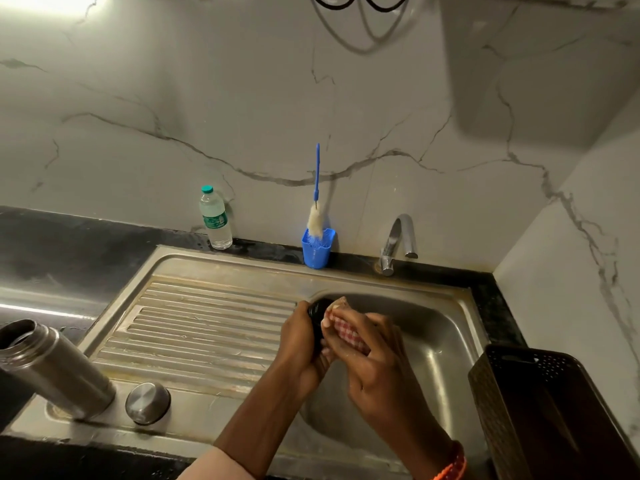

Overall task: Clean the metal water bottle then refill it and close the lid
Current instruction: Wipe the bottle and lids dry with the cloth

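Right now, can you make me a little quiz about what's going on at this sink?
1. True or false: the metal bottle standing on the drainboard has its lid on.
2. What is the right hand rubbing the small black part with: A) the blue-handled brush, B) a red checked scrubber, C) a sponge on a stick?
3. Fill in: the brush stands in a blue ____ by the wall.

Key
1. False: its mouth is open, and a round metal cap lies beside it.
2. B: the red checked scrubber, while the left hand holds the part.
3. Cup.
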